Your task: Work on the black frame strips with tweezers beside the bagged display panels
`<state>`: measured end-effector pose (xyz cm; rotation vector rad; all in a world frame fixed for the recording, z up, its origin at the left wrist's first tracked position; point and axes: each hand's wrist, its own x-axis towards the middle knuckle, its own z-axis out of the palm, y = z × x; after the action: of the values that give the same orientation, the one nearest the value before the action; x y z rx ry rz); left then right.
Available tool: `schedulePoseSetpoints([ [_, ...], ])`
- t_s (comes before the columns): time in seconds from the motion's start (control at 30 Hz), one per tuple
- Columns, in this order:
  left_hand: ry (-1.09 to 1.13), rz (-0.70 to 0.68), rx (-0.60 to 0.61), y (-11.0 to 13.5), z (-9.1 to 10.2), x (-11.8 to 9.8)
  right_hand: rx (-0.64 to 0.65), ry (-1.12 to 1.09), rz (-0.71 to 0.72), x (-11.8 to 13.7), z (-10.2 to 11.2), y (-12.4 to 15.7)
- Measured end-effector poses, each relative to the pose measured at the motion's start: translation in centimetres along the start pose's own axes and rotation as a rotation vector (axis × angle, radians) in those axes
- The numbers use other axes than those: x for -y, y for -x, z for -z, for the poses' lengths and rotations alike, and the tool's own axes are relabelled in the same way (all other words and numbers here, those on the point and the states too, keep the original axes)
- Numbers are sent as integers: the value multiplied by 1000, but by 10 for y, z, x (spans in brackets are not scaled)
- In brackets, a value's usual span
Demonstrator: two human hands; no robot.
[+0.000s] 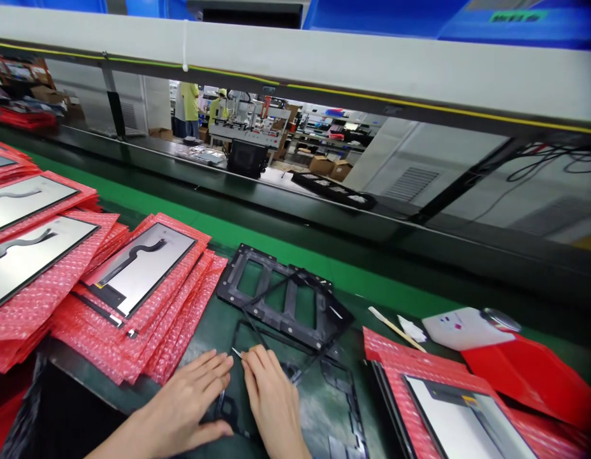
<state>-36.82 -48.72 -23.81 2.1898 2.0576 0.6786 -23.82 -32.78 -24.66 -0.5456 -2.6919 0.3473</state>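
Note:
My right hand point(271, 395) is closed around a small pointed metal tool point(236, 352); only its bright tip shows, so its kind is unclear. It works over a thin black plastic frame point(355, 408) lying on the green mat. Just left of it, my left hand point(192, 398) rests with fingers stretched and thumb spread, at the left edge of that frame, holding nothing visible. Beyond both hands lies a black fixture point(261, 315) with several rectangular openings. A thin dark frame strip point(340, 312) lies across its right end.
Red bubble-wrap bags point(180, 319) are stacked at left, with display panels point(154, 258) on top. At right, another panel point(467, 421) lies on red bubble wrap. Behind it are a wooden stick point(395, 328), a white bag point(467, 328) and a roll of tape point(500, 320). A white shelf beam point(295, 57) spans above.

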Motion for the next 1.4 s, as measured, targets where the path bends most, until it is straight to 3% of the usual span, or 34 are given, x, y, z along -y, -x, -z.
schedulePoseSetpoints([
  [0.13,19,5,-23,0,0,0,-23,-12,-35,1,0,0],
  [0.33,5,9,-9,0,0,-1,17,-36,30,0,1,3],
  [0.6,17,-15,-56,0,-3,1,-35,9,-34,3,-1,-2],
  [1.0,-37,-6,22,0,0,0,-24,9,-27,7,1,0],
  [1.2,-37,-12,9,-1,1,0,21,-7,5,6,4,1],
  [1.4,-19,-15,-8,-1,-1,1,-18,0,-29,6,3,2],
])
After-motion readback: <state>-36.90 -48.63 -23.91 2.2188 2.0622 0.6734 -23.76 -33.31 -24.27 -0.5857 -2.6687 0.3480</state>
